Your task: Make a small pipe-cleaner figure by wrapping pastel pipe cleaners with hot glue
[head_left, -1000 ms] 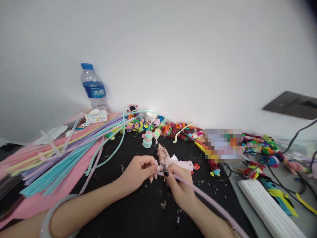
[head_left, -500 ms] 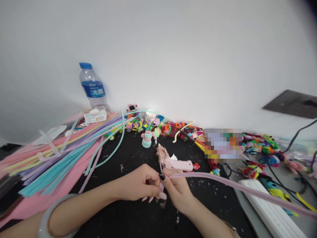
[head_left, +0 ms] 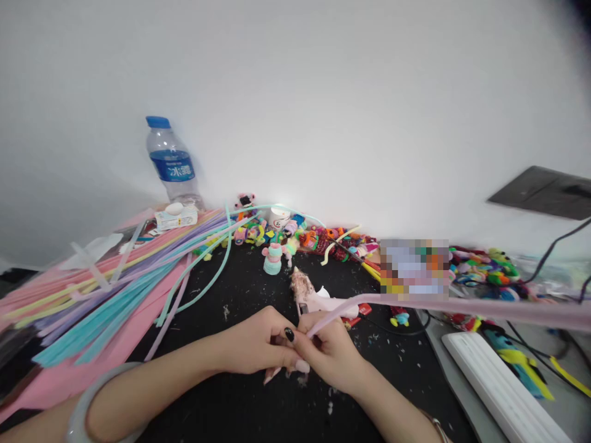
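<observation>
A long pale pink pipe cleaner (head_left: 406, 301) comes out of my right hand (head_left: 330, 354) and stretches to the right edge of the view. That hand is closed in a pinch on it, thumb on top. My left hand (head_left: 268, 344) presses against the right one, its fingers closed at the same end of the pipe cleaner; the fingers hide the end itself. Just beyond my hands lies a pink hot glue gun (head_left: 318, 298) with a dirty nozzle, partly covered by the pipe cleaner. A small pink and mint figure (head_left: 273, 258) stands behind it.
Loose pastel pipe cleaners (head_left: 120, 289) lie fanned over pink sheeting at left, near a water bottle (head_left: 173, 163). Several fuzzy figures (head_left: 318, 240) line the wall. At right are a white power strip (head_left: 503, 387) and black cables (head_left: 554, 246). Lint dots the black mat (head_left: 392, 381).
The free length of the pink pipe cleaner has swung up and now runs nearly level, across the glue gun's handle. My hands have drawn closer together, covering the piece between them.
</observation>
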Action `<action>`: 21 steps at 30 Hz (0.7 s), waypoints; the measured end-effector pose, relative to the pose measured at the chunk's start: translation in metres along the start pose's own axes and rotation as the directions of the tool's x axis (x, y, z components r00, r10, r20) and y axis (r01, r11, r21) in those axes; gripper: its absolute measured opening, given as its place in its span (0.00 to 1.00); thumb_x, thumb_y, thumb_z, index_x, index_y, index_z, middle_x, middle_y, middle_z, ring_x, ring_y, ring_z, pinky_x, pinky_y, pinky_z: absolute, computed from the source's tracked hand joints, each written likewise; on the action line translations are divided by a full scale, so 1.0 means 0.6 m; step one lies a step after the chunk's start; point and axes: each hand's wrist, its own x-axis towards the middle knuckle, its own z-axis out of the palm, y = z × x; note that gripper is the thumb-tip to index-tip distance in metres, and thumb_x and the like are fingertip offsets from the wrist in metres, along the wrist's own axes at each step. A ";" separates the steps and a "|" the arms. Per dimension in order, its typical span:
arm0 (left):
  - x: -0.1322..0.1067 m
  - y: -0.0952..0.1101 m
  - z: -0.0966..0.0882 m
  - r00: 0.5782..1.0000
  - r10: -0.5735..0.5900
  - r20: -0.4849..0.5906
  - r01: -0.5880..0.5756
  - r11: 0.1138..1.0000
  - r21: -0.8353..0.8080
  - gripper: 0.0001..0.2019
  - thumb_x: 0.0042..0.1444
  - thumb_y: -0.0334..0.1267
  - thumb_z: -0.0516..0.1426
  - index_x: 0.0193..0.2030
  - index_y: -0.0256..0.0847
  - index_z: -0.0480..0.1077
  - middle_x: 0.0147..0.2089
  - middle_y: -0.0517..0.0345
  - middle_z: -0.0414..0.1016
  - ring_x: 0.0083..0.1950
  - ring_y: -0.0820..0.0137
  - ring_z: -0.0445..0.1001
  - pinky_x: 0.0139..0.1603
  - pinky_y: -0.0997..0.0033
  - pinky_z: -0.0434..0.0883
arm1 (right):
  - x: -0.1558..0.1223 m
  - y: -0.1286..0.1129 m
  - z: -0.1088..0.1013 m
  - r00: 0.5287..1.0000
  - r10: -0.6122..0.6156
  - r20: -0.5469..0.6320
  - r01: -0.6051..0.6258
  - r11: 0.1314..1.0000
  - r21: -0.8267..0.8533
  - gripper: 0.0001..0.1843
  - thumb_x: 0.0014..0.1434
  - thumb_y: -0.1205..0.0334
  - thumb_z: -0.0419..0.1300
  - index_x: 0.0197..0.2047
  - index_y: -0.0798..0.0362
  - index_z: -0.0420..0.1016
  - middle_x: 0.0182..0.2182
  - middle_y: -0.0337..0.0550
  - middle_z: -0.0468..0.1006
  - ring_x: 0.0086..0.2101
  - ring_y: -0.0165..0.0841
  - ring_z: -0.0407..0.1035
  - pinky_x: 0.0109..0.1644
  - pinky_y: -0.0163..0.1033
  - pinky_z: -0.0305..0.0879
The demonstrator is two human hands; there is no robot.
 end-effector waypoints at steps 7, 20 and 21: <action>0.000 -0.003 -0.001 0.926 0.351 -0.139 -0.247 0.841 0.482 0.14 0.53 0.42 0.60 0.23 0.36 0.64 0.21 0.65 0.64 0.23 0.77 0.64 0.25 0.78 0.62 | 0.001 0.000 0.006 0.957 0.094 -0.273 -0.074 0.994 0.083 0.17 0.60 0.63 0.51 0.20 0.53 0.64 0.16 0.35 0.66 0.19 0.27 0.58 0.23 0.32 0.52; -0.003 -0.013 -0.013 0.728 0.685 0.033 -0.333 0.312 0.890 0.16 0.66 0.35 0.41 0.34 0.36 0.67 0.29 0.55 0.71 0.30 0.71 0.67 0.32 0.73 0.64 | 0.004 -0.005 0.006 0.943 0.031 -0.330 -0.024 0.999 0.027 0.18 0.66 0.61 0.45 0.23 0.51 0.56 0.20 0.34 0.57 0.23 0.29 0.54 0.27 0.34 0.52; -0.004 -0.014 -0.014 0.725 0.688 0.029 -0.336 0.316 0.887 0.16 0.66 0.34 0.41 0.34 0.35 0.67 0.29 0.54 0.71 0.30 0.71 0.67 0.31 0.73 0.64 | 0.004 -0.005 0.006 0.942 0.019 -0.334 -0.019 1.000 0.002 0.18 0.66 0.62 0.44 0.23 0.51 0.56 0.20 0.34 0.57 0.23 0.29 0.54 0.27 0.34 0.53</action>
